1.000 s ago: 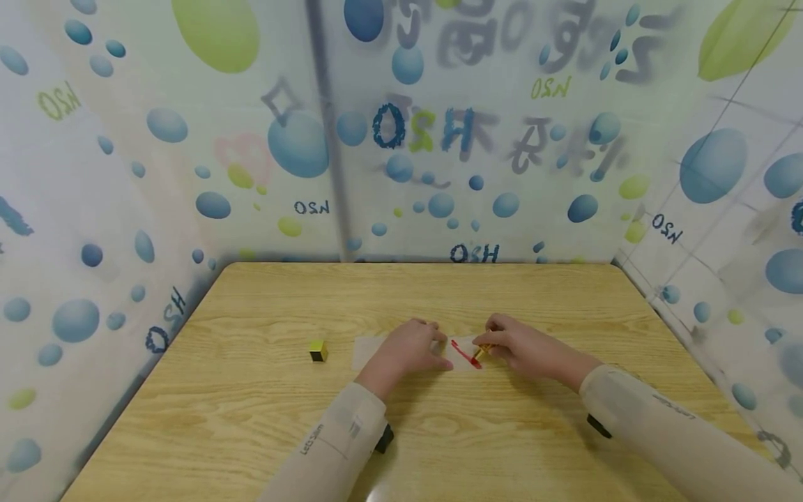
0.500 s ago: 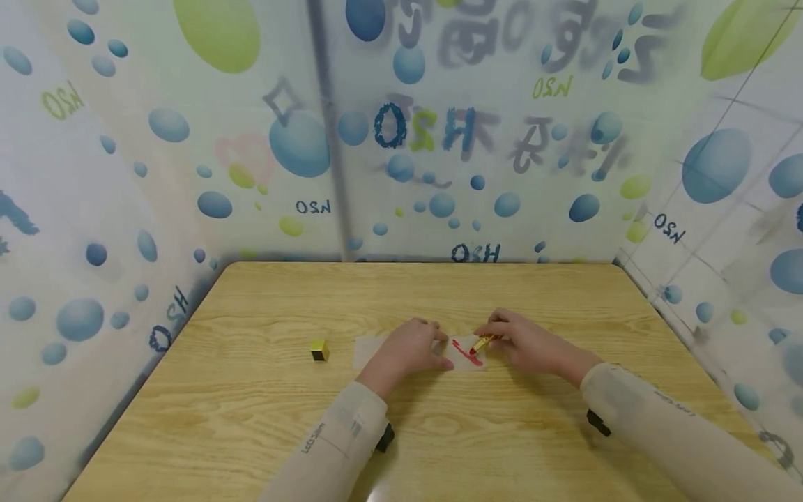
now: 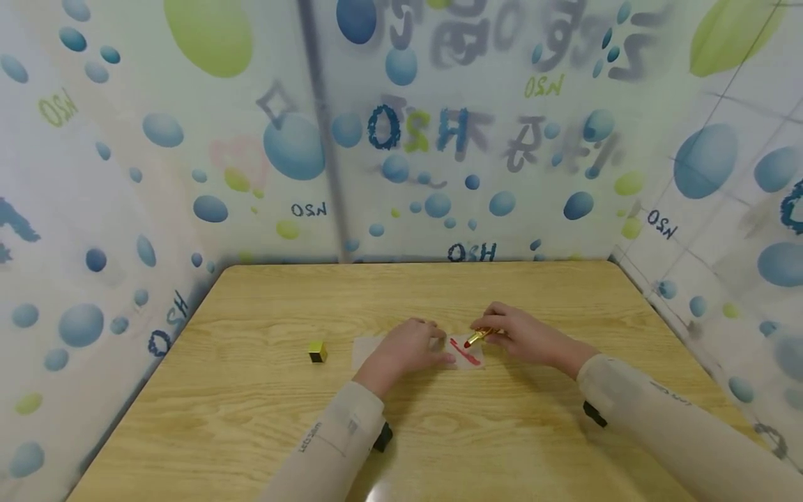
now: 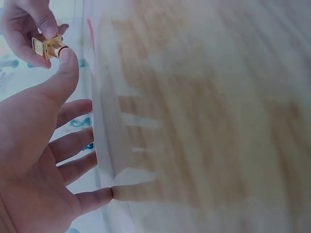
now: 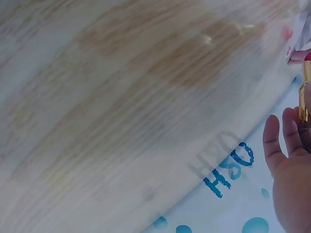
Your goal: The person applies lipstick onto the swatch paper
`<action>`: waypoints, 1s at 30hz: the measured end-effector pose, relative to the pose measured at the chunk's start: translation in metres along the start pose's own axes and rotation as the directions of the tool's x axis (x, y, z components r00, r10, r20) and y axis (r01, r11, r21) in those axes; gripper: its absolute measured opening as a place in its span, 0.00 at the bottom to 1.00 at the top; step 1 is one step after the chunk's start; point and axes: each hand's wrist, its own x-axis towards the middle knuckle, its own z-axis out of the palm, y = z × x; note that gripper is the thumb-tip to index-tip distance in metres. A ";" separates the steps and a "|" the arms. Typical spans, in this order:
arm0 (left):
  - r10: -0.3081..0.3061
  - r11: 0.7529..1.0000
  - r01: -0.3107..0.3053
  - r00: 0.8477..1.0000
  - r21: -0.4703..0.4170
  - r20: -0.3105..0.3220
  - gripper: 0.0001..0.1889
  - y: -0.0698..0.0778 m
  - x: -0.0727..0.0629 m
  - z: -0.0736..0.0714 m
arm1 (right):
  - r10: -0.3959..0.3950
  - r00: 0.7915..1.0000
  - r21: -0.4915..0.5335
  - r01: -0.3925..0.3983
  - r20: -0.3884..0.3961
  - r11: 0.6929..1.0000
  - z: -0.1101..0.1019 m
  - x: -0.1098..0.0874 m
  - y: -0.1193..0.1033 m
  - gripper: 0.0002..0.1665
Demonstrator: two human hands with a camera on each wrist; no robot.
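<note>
A strip of thin white paper [image 3: 366, 351] lies on the wooden table under my left hand [image 3: 409, 347]. The fingers of that hand are spread, with their tips on the paper. Between thumb and fingers, my right hand [image 3: 521, 336] pinches a gold lipstick [image 3: 478, 337], its red tip pointing down and left over the paper. A slanting red streak [image 3: 465, 353] marks the strip's right end, just below the tip. The lipstick's gold case [image 4: 46, 47] shows at upper left in the left wrist view, and at the right edge in the right wrist view its tube [image 5: 305, 97] stands upright.
A small gold and black box-shaped piece [image 3: 318, 352] sits on the table [image 3: 251, 404] left of the paper. Behind the table hangs a patterned curtain [image 3: 439, 230], with more of it on both sides.
My right hand has lifted and shifted the lipstick tip from the streak's lower right end up and left, uncovering more of the red streak. The left hand holds its place on the paper.
</note>
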 end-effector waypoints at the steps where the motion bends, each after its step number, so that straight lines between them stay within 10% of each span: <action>1: 0.011 1.000 -0.011 1.000 -0.001 -0.005 0.31 -0.001 0.000 0.000 | -0.004 1.000 -0.003 0.004 -0.006 1.000 0.000 0.000 0.000 0.18; 12: -0.023 0.991 0.030 0.998 -0.134 0.052 0.42 -0.017 -0.004 -0.012 | 0.018 1.000 -0.005 -0.018 -0.025 1.000 -0.004 0.002 0.003 0.19; 30: -0.030 0.999 0.030 0.999 -0.013 0.024 0.34 -0.044 -0.029 -0.034 | -0.021 1.000 -0.035 0.021 0.011 0.999 -0.016 0.029 -0.012 0.19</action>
